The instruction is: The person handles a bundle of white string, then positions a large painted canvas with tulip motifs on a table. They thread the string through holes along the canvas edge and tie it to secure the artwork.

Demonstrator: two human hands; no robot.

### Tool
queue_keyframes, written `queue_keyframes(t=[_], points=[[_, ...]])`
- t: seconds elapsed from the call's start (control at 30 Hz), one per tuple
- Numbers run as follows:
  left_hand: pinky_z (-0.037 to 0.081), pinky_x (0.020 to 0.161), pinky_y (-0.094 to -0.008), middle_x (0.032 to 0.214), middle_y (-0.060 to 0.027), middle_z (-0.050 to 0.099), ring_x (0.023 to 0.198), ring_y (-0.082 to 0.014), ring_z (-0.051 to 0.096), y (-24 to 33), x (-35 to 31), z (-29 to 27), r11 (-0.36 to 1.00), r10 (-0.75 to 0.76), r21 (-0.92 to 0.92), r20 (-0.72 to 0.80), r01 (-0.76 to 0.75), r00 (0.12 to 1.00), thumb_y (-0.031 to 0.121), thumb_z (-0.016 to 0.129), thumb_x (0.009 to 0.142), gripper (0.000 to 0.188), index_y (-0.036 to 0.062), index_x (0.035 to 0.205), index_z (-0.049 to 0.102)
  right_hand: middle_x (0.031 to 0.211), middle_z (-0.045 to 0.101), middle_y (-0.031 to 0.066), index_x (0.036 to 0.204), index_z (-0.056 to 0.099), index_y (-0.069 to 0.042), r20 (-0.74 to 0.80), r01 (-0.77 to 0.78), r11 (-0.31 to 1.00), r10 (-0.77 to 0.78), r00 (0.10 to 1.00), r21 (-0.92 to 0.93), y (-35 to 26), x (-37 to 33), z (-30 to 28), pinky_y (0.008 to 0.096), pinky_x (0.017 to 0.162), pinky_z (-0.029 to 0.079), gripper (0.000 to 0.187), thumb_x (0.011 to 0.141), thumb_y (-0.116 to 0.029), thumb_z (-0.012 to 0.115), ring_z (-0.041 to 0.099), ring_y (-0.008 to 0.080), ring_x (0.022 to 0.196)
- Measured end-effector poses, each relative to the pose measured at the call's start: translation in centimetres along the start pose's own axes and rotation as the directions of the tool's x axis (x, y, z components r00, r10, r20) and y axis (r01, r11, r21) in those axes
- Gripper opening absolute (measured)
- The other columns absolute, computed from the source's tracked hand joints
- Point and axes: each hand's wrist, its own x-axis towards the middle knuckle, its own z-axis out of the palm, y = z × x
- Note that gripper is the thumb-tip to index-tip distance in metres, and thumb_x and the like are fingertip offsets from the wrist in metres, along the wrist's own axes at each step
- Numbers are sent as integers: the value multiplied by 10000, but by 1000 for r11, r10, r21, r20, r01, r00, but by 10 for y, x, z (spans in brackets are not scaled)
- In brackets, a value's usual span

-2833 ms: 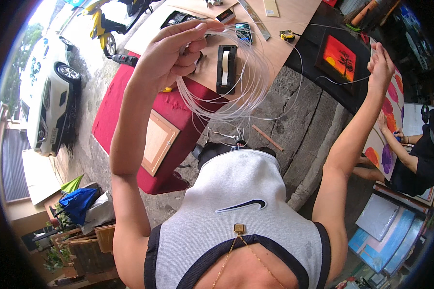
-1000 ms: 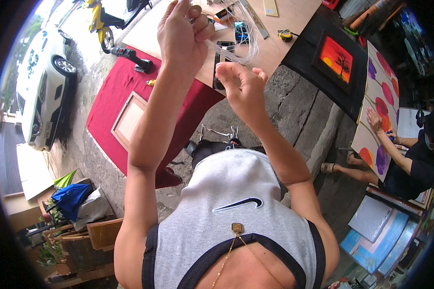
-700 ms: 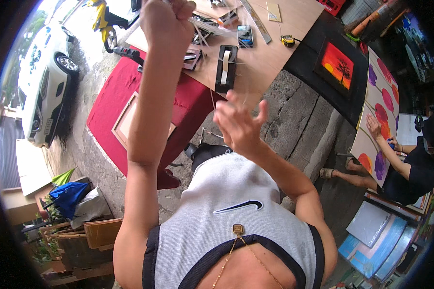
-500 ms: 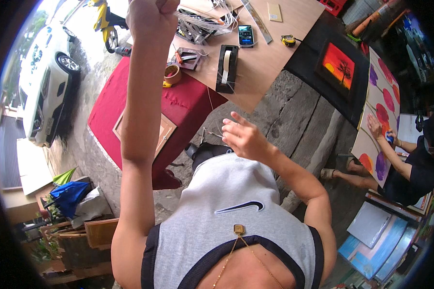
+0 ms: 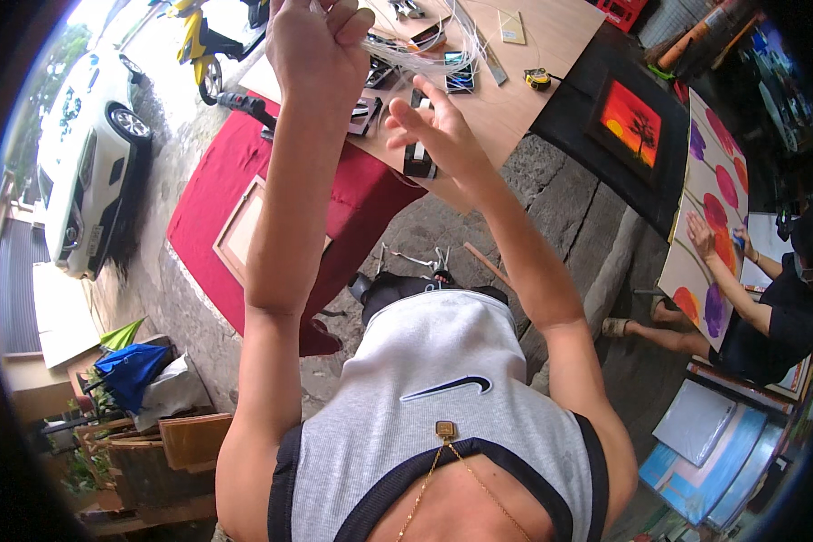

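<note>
Between the tape dispenser (image 5: 419,166) and the tape measure (image 5: 537,79), bare wood leaves a way across the tabletop (image 5: 495,125). Farther off, looped clear line (image 5: 471,54), a phone (image 5: 460,83) and a ruler (image 5: 495,70) crowd the passage.

Nothing legible as words or numbers from here. Only clean mark: black tick-shaped emblem (image 5: 452,388), white outline, on the chest of the grey tank top (image 5: 456,348), lower middle of the frame. Number plate (image 5: 97,239) on the front of the white car (image 5: 68,203), left side: characters too small to read. Phone (image 5: 459,82), upper middle: screen is lit, strands of clear cord (image 5: 475,47) cross it, can't read it. Yellow-and-black tape measure (image 5: 537,79), right of the phone: face too small to make out. Pale strip (image 5: 511,23), top of the frame: small dark mark near its lower end, unreadable.
</note>
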Motion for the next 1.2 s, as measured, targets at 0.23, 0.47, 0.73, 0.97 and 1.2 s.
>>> queue_keyframes(t=[0.23,0.47,0.73,0.97,1.2], points=[[231,363,-183,656,26,397,456,-43,290,6,-2,4,999,35,-15,11,-35,999,188,498,945,99,111,927,439,907,625,81,1202,499,-22,-91,327,944,-323,942,35,-10,16,3,290,837,449,502,929,-443,476,573,139,963],[230,371,-194,615,30,373,442,-55,289,18,32,-15,997,33,-71,93,-27,995,180,500,940,121,107,865,440,734,619,48,875,606,-3,-1,476,868,-481,877,-142,-10,-49,18,269,546,443,208,925,-193,539,556,129,607],[204,375,-203,506,43,299,400,-64,264,107,111,-64,978,90,184,71,-102,993,188,501,927,335,133,611,404,728,579,38,758,593,-85,709,690,363,-103,697,-626,76,-156,-33,361,812,406,99,824,-139,542,583,188,759],[182,356,-210,504,57,244,395,-64,236,150,132,-83,980,67,171,177,-98,982,191,493,937,357,147,600,384,779,635,98,837,670,-74,561,474,311,333,758,-824,139,-181,-73,372,773,438,141,784,-138,556,615,238,749],[194,351,-196,546,44,293,413,-54,250,157,87,-46,991,74,94,186,-92,980,137,481,942,264,110,691,404,856,662,89,1217,575,-95,529,-2,863,311,789,-505,144,-115,-48,331,734,505,630,655,-312,759,624,203,776]])
